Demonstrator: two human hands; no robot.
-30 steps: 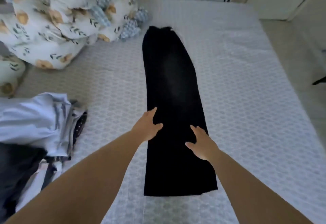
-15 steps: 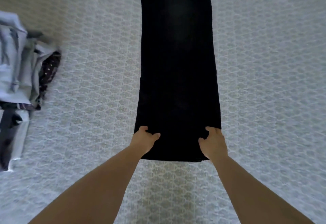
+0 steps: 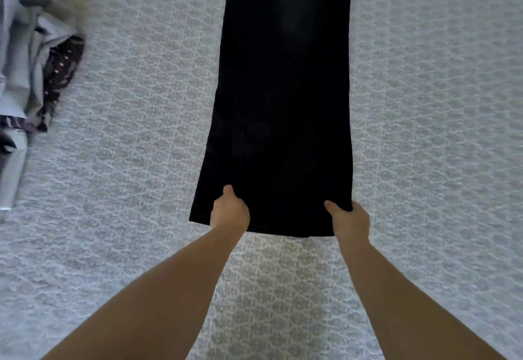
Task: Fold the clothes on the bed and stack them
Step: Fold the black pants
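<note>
Black trousers [image 3: 285, 90] lie folded lengthwise, flat on the bed [image 3: 438, 133], running from the top of the view down to their hem at the near end. My left hand [image 3: 229, 212] grips the hem left of its middle, thumb on top of the cloth. At the hem's right corner my right hand [image 3: 350, 219] grips the cloth the same way, fingers tucked under it. The far end of the trousers is out of view.
A heap of unfolded clothes [image 3: 31, 76], pale blue cloth over a dark dotted piece, lies at the left edge. The grey patterned bed cover stretches bare to the right and in front of the hem.
Both hands slid down the trousers from the middle to the hem and now grip it. The view tilted down, so the quilt and the far end of the trousers left the frame.
</note>
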